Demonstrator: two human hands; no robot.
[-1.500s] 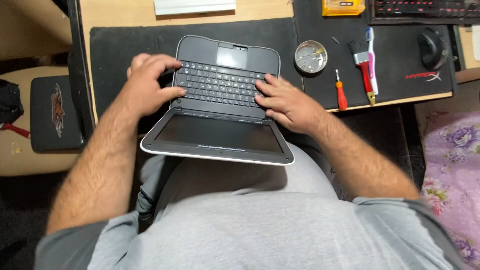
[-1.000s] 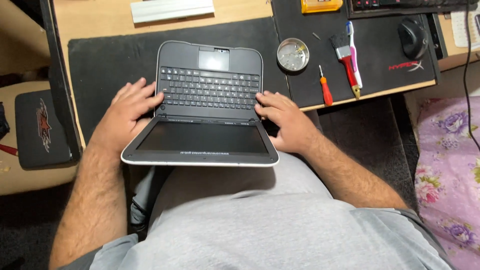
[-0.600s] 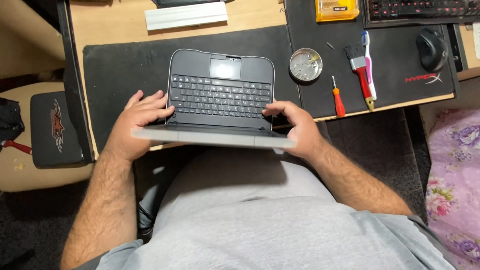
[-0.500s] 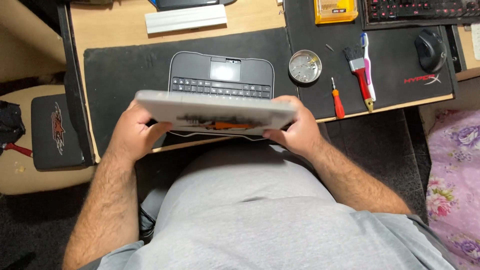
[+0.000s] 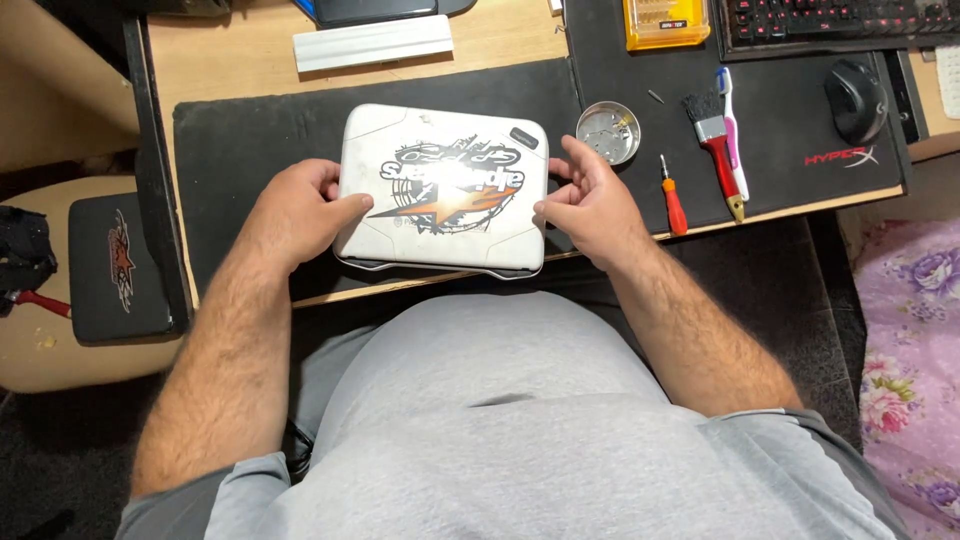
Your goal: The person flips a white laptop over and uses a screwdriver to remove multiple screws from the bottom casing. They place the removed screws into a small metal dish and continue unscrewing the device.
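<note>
A small white laptop (image 5: 440,190) lies closed on a black desk mat (image 5: 250,140), its lid showing a black and orange sticker design. My left hand (image 5: 300,210) rests against its left edge, thumb on the lid. At the laptop's right edge my right hand (image 5: 590,200) has its fingers spread and touches the lid with the thumb. Neither hand grips anything.
A round metal dish (image 5: 610,132), a red screwdriver (image 5: 672,196), a red-handled brush (image 5: 718,150) and a toothbrush (image 5: 735,120) lie on the right mat. A mouse (image 5: 855,98), keyboard (image 5: 830,18), yellow bit case (image 5: 665,20) and white strip (image 5: 372,42) sit further back.
The laptop was open with both hands on its keyboard. The hands folded the screen up and over, and the lid now lies flat and closed.
</note>
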